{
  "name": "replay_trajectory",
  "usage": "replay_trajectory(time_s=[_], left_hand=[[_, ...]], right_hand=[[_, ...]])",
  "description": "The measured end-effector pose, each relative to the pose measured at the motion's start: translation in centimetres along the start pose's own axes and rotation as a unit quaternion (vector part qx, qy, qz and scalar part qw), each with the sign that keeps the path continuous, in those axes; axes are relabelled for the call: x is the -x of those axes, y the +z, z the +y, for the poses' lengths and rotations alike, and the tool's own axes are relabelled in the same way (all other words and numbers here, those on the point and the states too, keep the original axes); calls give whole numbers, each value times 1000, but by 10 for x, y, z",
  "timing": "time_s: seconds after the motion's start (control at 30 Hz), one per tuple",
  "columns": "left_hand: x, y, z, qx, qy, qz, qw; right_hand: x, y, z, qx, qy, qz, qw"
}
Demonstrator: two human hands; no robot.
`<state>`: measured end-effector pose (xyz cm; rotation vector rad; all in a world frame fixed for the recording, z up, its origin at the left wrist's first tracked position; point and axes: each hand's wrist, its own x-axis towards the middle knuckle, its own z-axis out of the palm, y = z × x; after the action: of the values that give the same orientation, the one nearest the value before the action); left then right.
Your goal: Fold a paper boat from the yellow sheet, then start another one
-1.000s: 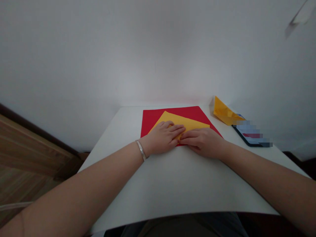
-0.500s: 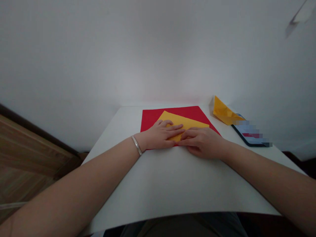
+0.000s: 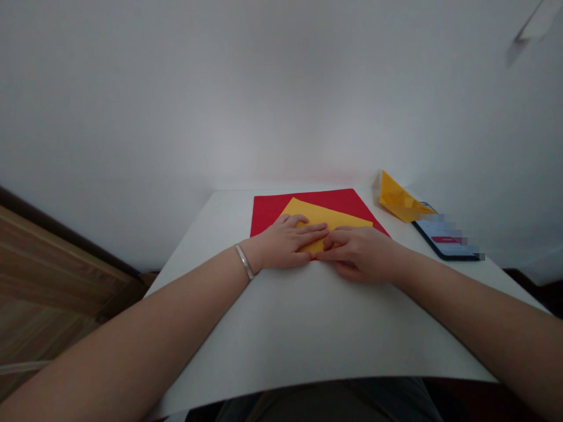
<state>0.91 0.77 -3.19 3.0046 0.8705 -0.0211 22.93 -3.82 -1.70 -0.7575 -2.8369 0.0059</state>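
Observation:
A sheet of yellow paper [image 3: 332, 218] lies at an angle on top of a red sheet [image 3: 270, 205], its left corner pointing away from me. My left hand [image 3: 288, 241] rests flat on the yellow paper's left part, fingers spread, with a silver bangle at the wrist. At the near right edge my right hand [image 3: 358, 252] has its fingers curled together, gripping the yellow paper close to the left fingertips. Both hands cover the near edge of the paper, so the fold there is mostly hidden.
A folded yellow paper piece [image 3: 398, 199] stands at the back right, against a smartphone [image 3: 444, 237] with a lit screen. The white table [image 3: 281, 334] meets a pale wall behind. A wooden cabinet [image 3: 57, 275] is at the left.
Almost nothing differs. My left hand has shifted very slightly toward me, while the right hand and the papers stay in place.

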Motion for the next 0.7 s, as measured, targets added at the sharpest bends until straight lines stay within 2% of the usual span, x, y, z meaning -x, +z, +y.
replay_trajectory(time_s=[0.27,0.7], left_hand=[[0,2,6,-4,-11,35,999],[0,2,6,13,-21,28,999]], right_hand=[[-1,-5,7,15,40,-15,999],[7,-24,13,82,128,-68,986]])
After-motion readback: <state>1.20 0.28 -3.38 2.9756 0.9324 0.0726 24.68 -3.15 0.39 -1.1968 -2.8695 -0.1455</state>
